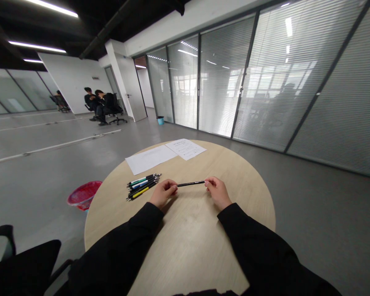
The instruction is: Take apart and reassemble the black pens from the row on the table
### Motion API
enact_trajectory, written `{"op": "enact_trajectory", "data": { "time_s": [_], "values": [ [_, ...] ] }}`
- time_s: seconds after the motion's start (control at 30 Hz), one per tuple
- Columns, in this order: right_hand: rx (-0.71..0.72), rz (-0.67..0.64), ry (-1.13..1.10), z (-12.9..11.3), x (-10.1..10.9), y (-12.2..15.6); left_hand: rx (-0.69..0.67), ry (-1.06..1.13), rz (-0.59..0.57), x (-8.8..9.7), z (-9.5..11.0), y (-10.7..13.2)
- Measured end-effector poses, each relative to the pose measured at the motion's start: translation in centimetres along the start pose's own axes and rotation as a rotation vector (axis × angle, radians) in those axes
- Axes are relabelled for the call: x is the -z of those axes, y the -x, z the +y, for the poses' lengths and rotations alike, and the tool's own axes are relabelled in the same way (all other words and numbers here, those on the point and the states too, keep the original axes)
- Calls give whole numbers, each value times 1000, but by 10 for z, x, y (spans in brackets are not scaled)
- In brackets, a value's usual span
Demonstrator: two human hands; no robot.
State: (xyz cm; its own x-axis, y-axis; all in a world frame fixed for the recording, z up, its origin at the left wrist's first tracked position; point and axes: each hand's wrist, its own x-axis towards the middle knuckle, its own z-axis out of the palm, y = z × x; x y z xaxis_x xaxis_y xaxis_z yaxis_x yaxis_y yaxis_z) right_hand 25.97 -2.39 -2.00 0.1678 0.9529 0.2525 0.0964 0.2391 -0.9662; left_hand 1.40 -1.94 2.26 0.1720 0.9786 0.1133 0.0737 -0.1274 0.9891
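A slim black pen [191, 183] spans the gap between my two hands, lying nearly level above the round wooden table [185, 230]. Its left end is pinched by my left hand [164, 192], fingers closed. At the other end, my right hand [217, 191] grips the tip between thumb and fingers. Just left of my left hand, a pile of several pens [143, 186] lies on the tabletop. Most are black; some carry white, green, blue or yellow parts.
Two sheets of paper, one blank-looking [151, 158] and one printed [186, 149], lie at the table's far side. On the floor at left stands a red basket [84, 194]. A black chair [24, 265] is at lower left. Two people [100, 102] sit far back.
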Motion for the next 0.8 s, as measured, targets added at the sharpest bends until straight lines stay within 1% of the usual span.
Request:
{"op": "enact_trajectory", "data": {
  "time_s": [0.3,0.63,0.8],
  "values": [
    [5,1,13,-1,0,1,3,6,7,1,-3,-1],
    [12,-1,35,4,-1,0,9,2,3,1,0,-1],
    [26,-10,51,2,0,1,7,-6,5,1,0,0]
  ]
}}
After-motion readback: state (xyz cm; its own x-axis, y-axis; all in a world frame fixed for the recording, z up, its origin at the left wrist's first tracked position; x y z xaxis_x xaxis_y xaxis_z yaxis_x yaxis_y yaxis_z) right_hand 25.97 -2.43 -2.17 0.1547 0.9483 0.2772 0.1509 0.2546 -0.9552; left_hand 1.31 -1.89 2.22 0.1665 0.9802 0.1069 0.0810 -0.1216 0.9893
